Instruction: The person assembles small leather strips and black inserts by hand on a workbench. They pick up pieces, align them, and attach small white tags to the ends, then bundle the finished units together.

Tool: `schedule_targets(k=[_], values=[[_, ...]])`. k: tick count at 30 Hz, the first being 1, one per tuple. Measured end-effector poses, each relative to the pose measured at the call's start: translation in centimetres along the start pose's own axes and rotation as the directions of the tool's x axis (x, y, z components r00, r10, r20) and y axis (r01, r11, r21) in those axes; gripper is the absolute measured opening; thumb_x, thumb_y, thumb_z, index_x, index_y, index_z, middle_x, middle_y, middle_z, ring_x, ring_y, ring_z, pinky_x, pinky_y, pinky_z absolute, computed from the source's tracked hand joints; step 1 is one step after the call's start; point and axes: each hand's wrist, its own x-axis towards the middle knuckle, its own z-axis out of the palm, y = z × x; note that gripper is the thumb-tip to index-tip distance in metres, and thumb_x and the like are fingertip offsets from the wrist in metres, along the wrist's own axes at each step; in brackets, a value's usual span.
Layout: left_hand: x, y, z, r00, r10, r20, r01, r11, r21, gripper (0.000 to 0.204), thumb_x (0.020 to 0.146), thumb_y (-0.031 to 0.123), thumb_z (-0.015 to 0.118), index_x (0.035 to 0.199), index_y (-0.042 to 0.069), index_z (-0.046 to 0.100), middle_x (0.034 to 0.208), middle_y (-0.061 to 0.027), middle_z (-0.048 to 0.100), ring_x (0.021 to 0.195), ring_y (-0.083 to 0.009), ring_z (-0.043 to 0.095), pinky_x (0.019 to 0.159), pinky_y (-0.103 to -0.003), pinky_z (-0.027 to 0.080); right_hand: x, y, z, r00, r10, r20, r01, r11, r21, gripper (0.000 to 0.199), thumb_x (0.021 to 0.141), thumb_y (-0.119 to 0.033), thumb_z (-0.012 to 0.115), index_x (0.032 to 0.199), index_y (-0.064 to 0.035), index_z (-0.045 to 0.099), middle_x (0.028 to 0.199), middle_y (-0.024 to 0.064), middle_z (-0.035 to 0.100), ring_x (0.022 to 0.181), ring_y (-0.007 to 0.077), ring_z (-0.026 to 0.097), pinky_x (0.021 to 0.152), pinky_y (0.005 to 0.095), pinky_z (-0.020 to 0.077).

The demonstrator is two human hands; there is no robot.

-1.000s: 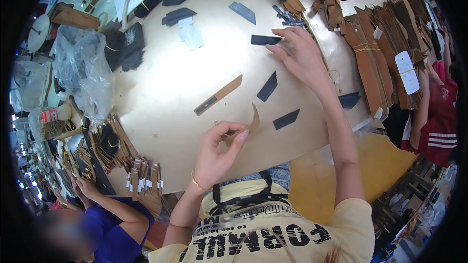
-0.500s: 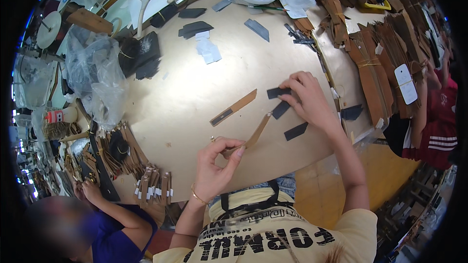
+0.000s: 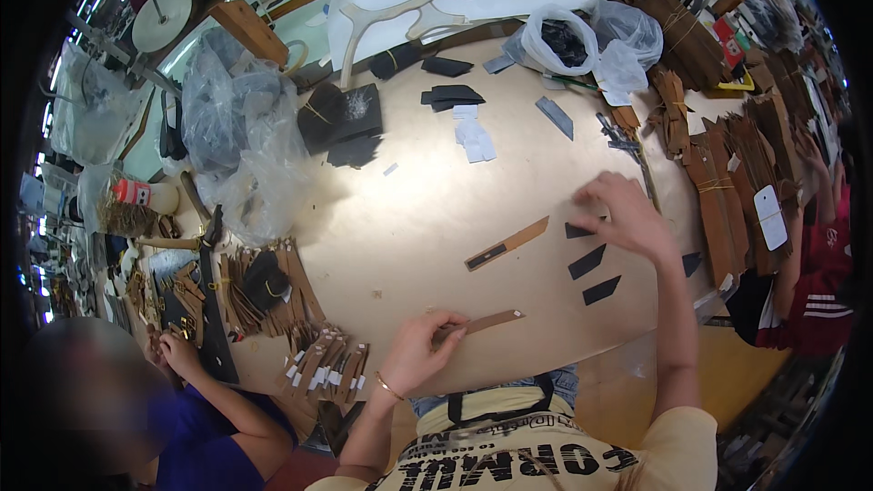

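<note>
My left hand is closed in a pinch on one end of a narrow brown leather strip, low over the near part of the table. A small white patch marks the strip's free end. My right hand, blurred at the fingers, hovers above three small black slanted pieces; thumb and forefinger are apart with nothing visible between them. The farthest black piece is partly under this hand. Below it are a middle piece and a nearer piece. Another brown strip, bearing a black inlay, lies left of them.
Bundled brown strips are stacked at the right. Black pieces and pale scraps lie farther back. A clear plastic bag and tagged strips sit at the left. Co-workers are at both sides; one's hand shows at the left.
The whole view has shifted. My left hand has brought the strip lower and flatter to the table. My right hand has lifted off the black pieces, its fingers spreading.
</note>
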Motion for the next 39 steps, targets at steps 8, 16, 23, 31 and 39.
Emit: schedule_targets(k=[8, 16, 23, 31, 39], values=[[-0.4, -1.0, 0.7, 0.991, 0.04, -0.126, -0.023, 0.991, 0.131, 0.023, 0.09, 0.014, 0.067, 0.111, 0.003, 0.067, 0.089, -0.0183, 0.07, 0.076, -0.0291, 0.069, 0.07, -0.036, 0.055, 18.7, -2.8, 1.7, 0.851, -0.356, -0.387, 0.372, 0.927, -0.034, 0.035, 0.087, -0.036, 0.071, 0.108, -0.0078, 0.071, 0.101, 0.0109, 0.062, 0.094, 0.0273, 0.063, 0.08, 0.0376, 0.05], [-0.4, -1.3, 0.9, 0.985, 0.054, -0.165, -0.046, 0.998, 0.05, 0.021, 0.091, 0.012, 0.068, 0.109, 0.002, 0.068, 0.086, -0.0133, 0.071, 0.072, -0.0183, 0.067, 0.065, -0.029, 0.052, 22.4, -2.7, 2.7, 0.893, -0.39, -0.224, 0.423, 0.898, 0.12, 0.036, 0.087, -0.035, 0.071, 0.101, -0.0026, 0.075, 0.09, 0.0134, 0.066, 0.076, 0.0294, 0.062, 0.069, 0.0399, 0.0484], [0.3, -0.9, 0.6, 0.986, 0.025, -0.165, -0.014, 0.998, 0.066, 0.017, 0.091, 0.01, 0.068, 0.105, 0.0, 0.07, 0.078, -0.0107, 0.07, 0.067, -0.0128, 0.064, 0.062, -0.026, 0.051, 23.0, -2.7, 3.5, 0.947, -0.269, -0.174, 0.294, 0.946, 0.137, 0.03, 0.094, -0.03, 0.064, 0.094, -0.0012, 0.072, 0.093, 0.0135, 0.064, 0.083, 0.0307, 0.061, 0.074, 0.0399, 0.0474], [0.1, -0.8, 1.3, 0.973, 0.052, -0.223, -0.036, 0.996, 0.077, 0.015, 0.091, 0.009, 0.068, 0.102, 0.0, 0.07, 0.078, -0.0101, 0.07, 0.067, -0.0123, 0.063, 0.061, -0.026, 0.05, 22.4, -3.8, 4.8, 0.902, -0.266, -0.341, 0.303, 0.951, 0.059, 0.021, 0.093, -0.026, 0.06, 0.094, -0.006, 0.067, 0.093, 0.0117, 0.066, 0.092, 0.032, 0.062, 0.08, 0.0421, 0.0476], [0.0, -1.1, 2.4, 0.96, 0.06, -0.274, -0.007, 0.982, 0.189, 0.014, 0.092, 0.011, 0.066, 0.103, 0.003, 0.067, 0.086, -0.0159, 0.069, 0.076, -0.0277, 0.069, 0.067, -0.034, 0.053, 23.2, -5.0, 6.6, 0.738, -0.452, -0.502, 0.2, 0.856, -0.477, 0.011, 0.094, -0.022, 0.056, 0.097, -0.0113, 0.058, 0.092, 0.0077, 0.064, 0.088, 0.0265, 0.063, 0.079, 0.0378, 0.0452]])
